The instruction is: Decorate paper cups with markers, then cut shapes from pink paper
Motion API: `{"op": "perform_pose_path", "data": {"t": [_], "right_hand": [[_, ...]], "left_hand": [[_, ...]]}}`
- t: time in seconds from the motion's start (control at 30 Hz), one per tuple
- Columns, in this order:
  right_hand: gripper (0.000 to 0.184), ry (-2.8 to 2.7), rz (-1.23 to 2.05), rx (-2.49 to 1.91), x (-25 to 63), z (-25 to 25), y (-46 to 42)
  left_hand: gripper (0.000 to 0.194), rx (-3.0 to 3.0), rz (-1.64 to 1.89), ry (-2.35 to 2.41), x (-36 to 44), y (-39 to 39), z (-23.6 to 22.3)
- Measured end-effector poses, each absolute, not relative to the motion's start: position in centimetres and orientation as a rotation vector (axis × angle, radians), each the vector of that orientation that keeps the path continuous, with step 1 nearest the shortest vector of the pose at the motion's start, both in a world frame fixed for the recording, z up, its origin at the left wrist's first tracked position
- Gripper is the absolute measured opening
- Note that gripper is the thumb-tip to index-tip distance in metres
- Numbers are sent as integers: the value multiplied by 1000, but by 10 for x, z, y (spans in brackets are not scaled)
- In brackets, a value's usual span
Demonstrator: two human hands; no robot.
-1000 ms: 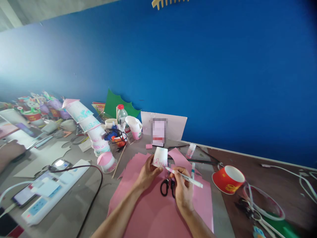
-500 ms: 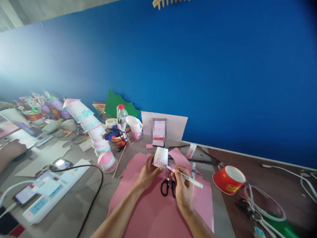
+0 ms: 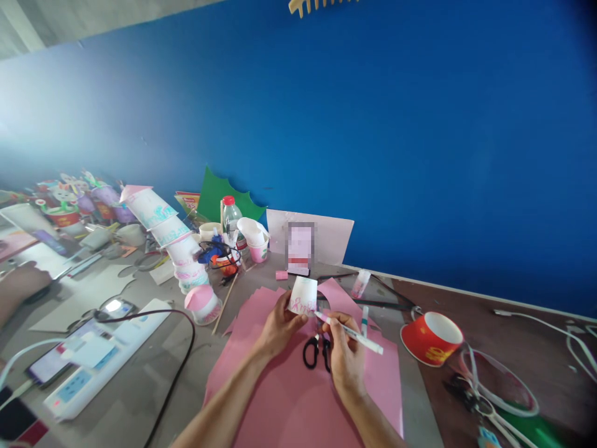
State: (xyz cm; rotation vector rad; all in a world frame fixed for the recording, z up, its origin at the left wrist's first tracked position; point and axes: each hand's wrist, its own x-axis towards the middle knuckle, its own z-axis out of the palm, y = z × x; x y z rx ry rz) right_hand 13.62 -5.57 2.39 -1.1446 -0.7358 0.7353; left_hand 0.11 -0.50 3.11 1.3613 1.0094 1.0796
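Note:
My left hand (image 3: 282, 325) is closed around a white paper cup (image 3: 304, 292), held upside down with pink drawn shapes along its lower edge. Between the fingers of my right hand (image 3: 344, 348) is a white marker (image 3: 357, 337) with a pink front end, its tip at the cup's lower right edge. Under both hands lie sheets of pink paper (image 3: 289, 398). Black-handled scissors (image 3: 311, 353) rest on the paper between my wrists, their blades partly hidden. A teal-ended marker (image 3: 364, 318) lies just behind my right hand.
A leaning tower of decorated paper cups (image 3: 170, 233) stands to the left, near a power strip (image 3: 84, 386) with cables. On the right are a red paper bowl (image 3: 431, 338) and another pair of scissors (image 3: 489, 410). A phone (image 3: 300, 249) leans at the back. Another person's hand (image 3: 23, 283) is far left.
My hands keep nearly the same place, cup and marker still held. The marker tip shifts very slightly along the cup's lower edge. The whole view drifts slightly.

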Motion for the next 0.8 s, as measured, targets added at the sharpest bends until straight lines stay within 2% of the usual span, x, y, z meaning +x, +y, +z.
{"op": "perform_pose_path", "data": {"t": [0.8], "right_hand": [[29, -745, 774, -1093, 136, 23, -57]], "left_hand": [[79, 1399, 1046, 1027, 1, -6, 33]]}}
